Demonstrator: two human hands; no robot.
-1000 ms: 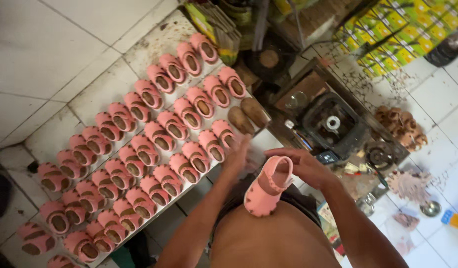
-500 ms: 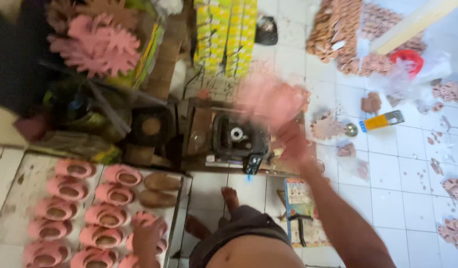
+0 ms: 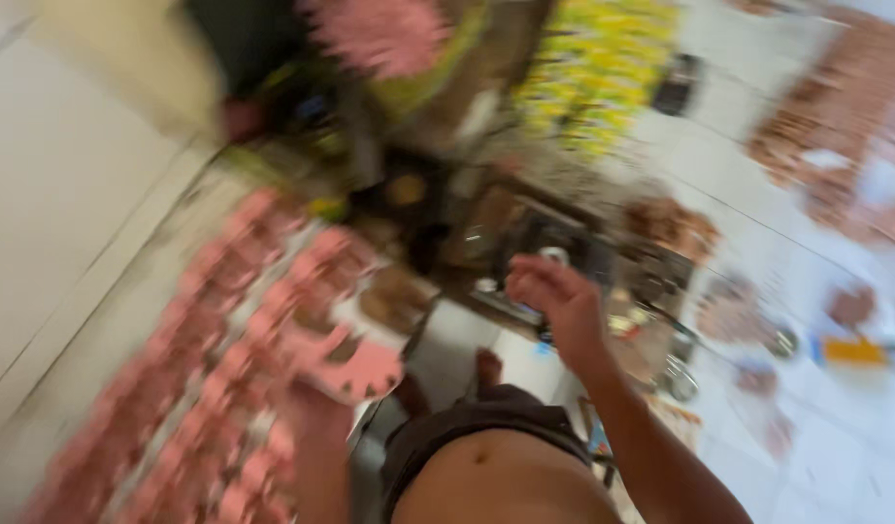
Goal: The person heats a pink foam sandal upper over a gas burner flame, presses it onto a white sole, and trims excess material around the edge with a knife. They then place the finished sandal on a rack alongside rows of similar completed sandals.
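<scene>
Frame blurred. Left hand [image 3: 316,403] grips pink sandal [image 3: 355,367] over sandal rows [image 3: 224,320]; right hand [image 3: 554,296] loosely curled, empty, above dark machine [image 3: 564,243].

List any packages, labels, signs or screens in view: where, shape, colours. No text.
Yellow-and-green packets: top centre, hung or stacked in a block; too blurred for detail.
Small yellow-orange box-like item: on the white tiled floor at far right, oblong with a blue end; blurred.
Printed sheet or booklet: on the floor by the right forearm, mostly hidden, blue and red patches.
No signs or screens can be made out.
</scene>
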